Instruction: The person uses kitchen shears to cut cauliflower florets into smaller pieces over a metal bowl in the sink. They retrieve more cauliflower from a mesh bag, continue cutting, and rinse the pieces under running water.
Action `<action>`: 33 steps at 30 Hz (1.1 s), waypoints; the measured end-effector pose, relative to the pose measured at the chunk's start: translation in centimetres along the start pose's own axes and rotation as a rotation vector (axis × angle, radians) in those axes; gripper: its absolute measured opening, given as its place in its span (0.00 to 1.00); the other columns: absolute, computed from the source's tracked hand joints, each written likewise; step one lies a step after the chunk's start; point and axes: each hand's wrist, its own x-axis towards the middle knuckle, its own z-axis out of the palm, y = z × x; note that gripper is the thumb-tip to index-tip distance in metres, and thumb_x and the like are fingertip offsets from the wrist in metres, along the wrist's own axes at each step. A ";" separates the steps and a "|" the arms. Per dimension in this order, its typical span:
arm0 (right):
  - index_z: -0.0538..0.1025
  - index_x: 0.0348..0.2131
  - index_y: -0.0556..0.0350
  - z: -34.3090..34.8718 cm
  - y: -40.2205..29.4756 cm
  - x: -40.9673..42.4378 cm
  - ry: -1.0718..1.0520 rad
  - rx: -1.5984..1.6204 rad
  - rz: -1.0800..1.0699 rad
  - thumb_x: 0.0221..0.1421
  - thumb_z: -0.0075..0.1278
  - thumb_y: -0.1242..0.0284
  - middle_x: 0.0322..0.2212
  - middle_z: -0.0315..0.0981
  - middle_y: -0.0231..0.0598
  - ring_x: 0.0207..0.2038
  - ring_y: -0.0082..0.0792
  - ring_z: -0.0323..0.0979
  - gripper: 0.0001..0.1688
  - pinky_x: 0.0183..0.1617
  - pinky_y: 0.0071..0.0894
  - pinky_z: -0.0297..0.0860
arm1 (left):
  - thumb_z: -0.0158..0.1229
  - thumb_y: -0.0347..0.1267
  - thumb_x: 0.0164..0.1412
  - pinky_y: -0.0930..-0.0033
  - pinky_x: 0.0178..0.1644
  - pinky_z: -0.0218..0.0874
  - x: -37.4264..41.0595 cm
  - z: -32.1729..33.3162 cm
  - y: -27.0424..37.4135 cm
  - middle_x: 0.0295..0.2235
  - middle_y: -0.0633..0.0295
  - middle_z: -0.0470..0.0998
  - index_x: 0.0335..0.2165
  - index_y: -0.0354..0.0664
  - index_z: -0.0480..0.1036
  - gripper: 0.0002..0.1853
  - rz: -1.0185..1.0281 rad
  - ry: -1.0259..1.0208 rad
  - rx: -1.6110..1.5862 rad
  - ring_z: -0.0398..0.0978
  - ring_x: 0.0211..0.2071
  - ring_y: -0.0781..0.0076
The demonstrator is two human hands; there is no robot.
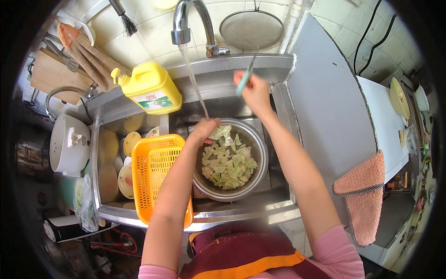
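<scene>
A round metal bowl [263, 162] with cauliflower florets [231, 169] in it stands in the right basin of a steel sink. My left hand [205, 130] is at the bowl's upper left rim and holds a pale cauliflower piece [223, 134]. Water runs from the chrome faucet [181, 35] down to that hand. Above and to the right of the bowl, my right hand [256, 92] grips a knife [248, 75] by its mint-green handle, its blurred thin blade pointing up towards the wall. Left of the bowl, partly behind my left forearm, is an orange perforated plastic basket [139, 174].
Dishes [126, 181] lie in the left basin. A yellow detergent jug [153, 87] with a pump stands at the sink's back. A round mesh strainer [251, 29] hangs on the wall. Left stands a white pot [69, 146]; a pink towel [366, 202] lies at the right counter's edge.
</scene>
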 end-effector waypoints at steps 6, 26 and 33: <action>0.77 0.31 0.55 -1.5 1.5 -10.0 -0.422 -0.136 0.465 0.44 0.58 0.54 0.19 0.73 0.33 0.24 0.22 0.70 0.23 0.29 0.25 0.65 | 0.57 0.41 0.48 0.72 0.36 0.66 -2.8 -1.7 2.0 0.41 0.60 0.69 0.44 0.40 0.65 0.25 0.213 -0.131 0.012 0.68 0.41 0.72; 0.67 0.29 0.57 -4.0 -6.6 -16.0 -0.778 -0.062 0.633 0.54 0.46 0.51 0.18 0.67 0.36 0.23 0.25 0.66 0.25 0.28 0.27 0.62 | 0.45 0.37 0.60 0.65 0.45 0.65 -3.6 -2.6 0.1 0.39 0.52 0.71 0.43 0.36 0.65 0.17 0.381 -0.233 -0.971 0.70 0.41 0.62; 0.68 0.29 0.54 -2.7 -8.7 -15.3 -0.891 -0.060 0.735 0.54 0.41 0.46 0.19 0.64 0.30 0.24 0.25 0.63 0.28 0.29 0.25 0.60 | 0.49 0.19 0.54 0.62 0.53 0.60 -4.0 -1.4 -1.2 0.42 0.55 0.70 0.47 0.34 0.62 0.20 0.563 -0.030 -1.194 0.69 0.44 0.63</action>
